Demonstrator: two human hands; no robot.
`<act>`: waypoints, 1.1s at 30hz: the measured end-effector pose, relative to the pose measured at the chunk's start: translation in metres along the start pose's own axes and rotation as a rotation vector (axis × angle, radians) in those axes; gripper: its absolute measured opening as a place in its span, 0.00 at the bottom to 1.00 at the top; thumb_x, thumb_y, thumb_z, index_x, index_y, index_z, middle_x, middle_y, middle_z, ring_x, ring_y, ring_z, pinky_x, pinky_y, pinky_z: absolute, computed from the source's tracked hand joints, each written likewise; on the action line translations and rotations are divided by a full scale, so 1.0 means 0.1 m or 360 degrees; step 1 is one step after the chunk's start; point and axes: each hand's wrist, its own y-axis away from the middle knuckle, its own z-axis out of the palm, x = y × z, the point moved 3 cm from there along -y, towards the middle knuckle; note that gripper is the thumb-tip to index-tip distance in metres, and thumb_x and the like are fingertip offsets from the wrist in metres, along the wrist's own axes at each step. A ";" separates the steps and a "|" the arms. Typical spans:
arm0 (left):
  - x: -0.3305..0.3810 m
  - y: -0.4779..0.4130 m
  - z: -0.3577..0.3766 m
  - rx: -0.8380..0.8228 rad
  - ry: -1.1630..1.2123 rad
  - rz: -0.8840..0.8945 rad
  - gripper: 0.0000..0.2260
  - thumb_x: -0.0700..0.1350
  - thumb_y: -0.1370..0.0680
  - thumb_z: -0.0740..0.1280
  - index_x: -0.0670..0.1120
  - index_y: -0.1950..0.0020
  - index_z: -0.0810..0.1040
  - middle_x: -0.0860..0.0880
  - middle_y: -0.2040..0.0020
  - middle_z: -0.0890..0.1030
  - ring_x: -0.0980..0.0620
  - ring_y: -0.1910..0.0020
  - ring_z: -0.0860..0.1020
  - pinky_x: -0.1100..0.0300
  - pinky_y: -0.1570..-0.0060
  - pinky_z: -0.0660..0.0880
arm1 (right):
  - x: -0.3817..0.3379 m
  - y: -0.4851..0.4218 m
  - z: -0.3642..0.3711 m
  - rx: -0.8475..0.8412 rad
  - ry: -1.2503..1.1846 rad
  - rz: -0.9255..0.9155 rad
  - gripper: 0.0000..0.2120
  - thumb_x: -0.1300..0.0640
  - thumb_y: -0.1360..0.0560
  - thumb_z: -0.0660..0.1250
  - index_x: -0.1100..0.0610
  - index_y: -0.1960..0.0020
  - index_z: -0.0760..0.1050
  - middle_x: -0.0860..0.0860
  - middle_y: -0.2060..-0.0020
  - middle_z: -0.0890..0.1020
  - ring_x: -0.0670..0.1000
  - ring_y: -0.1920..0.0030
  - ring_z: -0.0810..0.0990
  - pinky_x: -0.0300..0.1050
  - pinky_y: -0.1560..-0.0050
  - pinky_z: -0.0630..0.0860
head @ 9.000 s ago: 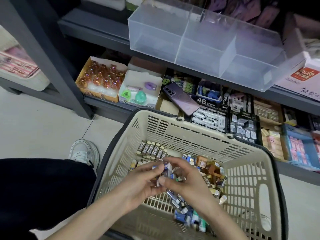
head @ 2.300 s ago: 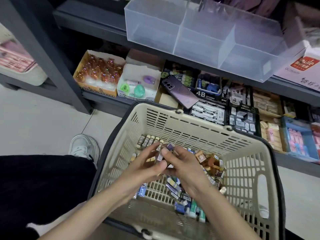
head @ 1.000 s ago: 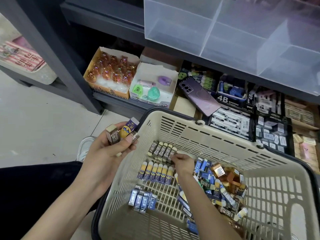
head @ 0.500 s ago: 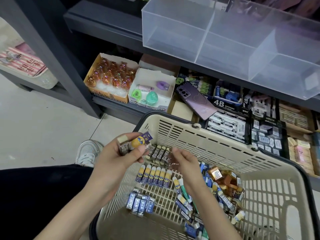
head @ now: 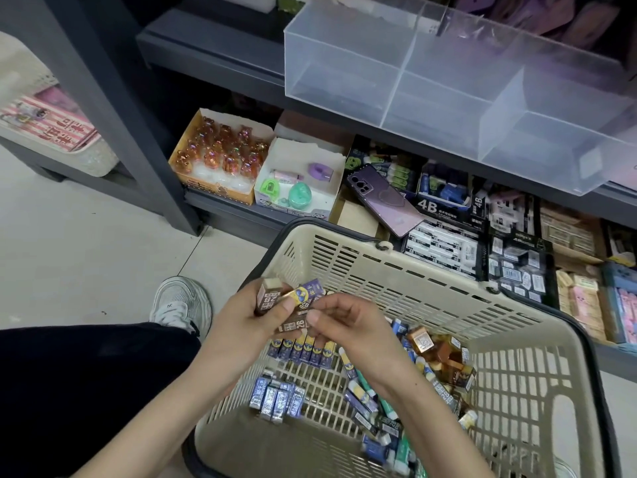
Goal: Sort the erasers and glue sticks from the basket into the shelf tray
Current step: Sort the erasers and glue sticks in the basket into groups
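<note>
Erasers [head: 280,295] clutched in left hand [head: 241,327], right hand [head: 350,322] pinching brown eraser [head: 294,325]

Before me, the upper shelf [head: 206,50] carries the clear tray [head: 344,63] at its front edge; the lower shelf [head: 224,212] holds stationery boxes [head: 272,201] and a phone [head: 382,198].

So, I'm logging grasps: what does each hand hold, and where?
The left hand grips several erasers around their lower halves; right hand pinches a brown 2B eraser by one end.
</note>
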 end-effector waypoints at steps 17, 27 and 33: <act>0.14 -0.18 -0.25 0.0141 -0.0322 0.0140 0.03 0.36 0.24 0.66 0.43 0.52 0.77 0.50 0.71 0.79 0.57 0.75 0.73 0.67 0.75 0.67 | 1.56 -0.68 -0.59 0.1063 -0.0631 0.0867 0.09 0.70 0.25 0.65 0.64 0.45 0.74 0.60 0.56 0.79 0.55 0.62 0.79 0.44 0.63 0.78; 0.09 -0.19 -0.16 0.0054 -0.0206 -0.0030 0.06 0.40 0.24 0.67 0.38 0.52 0.78 0.50 0.71 0.78 0.56 0.75 0.72 0.69 0.77 0.64 | 1.12 -0.66 -0.55 0.0884 0.0423 0.0438 0.12 0.55 0.22 0.65 0.59 0.43 0.79 0.48 0.57 0.82 0.52 0.53 0.80 0.48 0.50 0.77; 0.12 -0.12 -0.09 0.0010 -0.0478 0.0014 0.07 0.44 0.25 0.68 0.42 0.60 0.77 0.55 0.79 0.69 0.61 0.80 0.66 0.72 0.78 0.62 | 0.13 -0.08 -0.18 0.0098 0.0546 -0.0571 0.17 0.44 0.29 0.70 0.46 0.42 0.78 0.41 0.50 0.80 0.42 0.50 0.78 0.35 0.49 0.73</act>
